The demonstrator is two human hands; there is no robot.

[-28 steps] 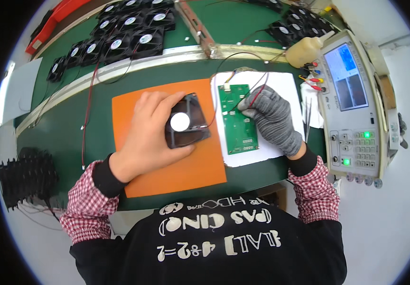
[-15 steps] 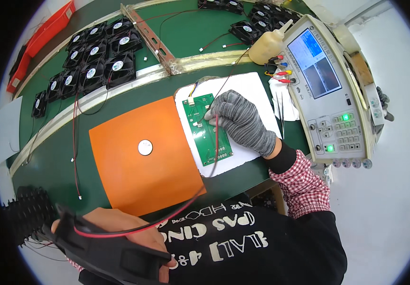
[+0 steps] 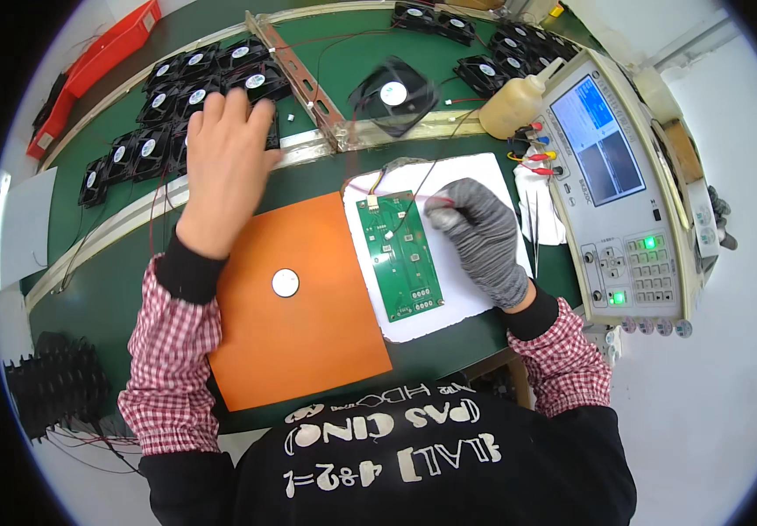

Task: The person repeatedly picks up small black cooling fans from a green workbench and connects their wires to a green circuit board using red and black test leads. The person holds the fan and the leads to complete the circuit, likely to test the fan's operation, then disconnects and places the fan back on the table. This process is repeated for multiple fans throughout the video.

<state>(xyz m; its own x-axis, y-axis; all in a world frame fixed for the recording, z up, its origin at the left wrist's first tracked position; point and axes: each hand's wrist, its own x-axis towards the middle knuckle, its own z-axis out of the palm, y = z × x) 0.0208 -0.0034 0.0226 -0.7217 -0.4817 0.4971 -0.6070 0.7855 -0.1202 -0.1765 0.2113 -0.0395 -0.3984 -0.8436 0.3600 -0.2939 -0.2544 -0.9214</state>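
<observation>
My left hand, bare, spreads its fingers over the near corner fan of a block of black cooling fans and hides most of that fan. In a striped grey glove, my right hand pinches a thin red wire beside the green circuit board. The board lies on a white pad, with a white plug and coloured leads at its far end. Beyond it, a single cooling fan is smeared by motion near the bench's dividing strip. A blurred reddish wire trails below that fan.
An orange mat with a white round disc lies left of the pad. At right stand a test instrument with clip leads and a cream squeeze bottle. Tweezers rest on white cloth. A metal rail crosses the back.
My left hand has moved from the lower left, where it held a fan, up to the fan block. A blurred fan now shows beyond the board. My right hand has drawn away from the board.
</observation>
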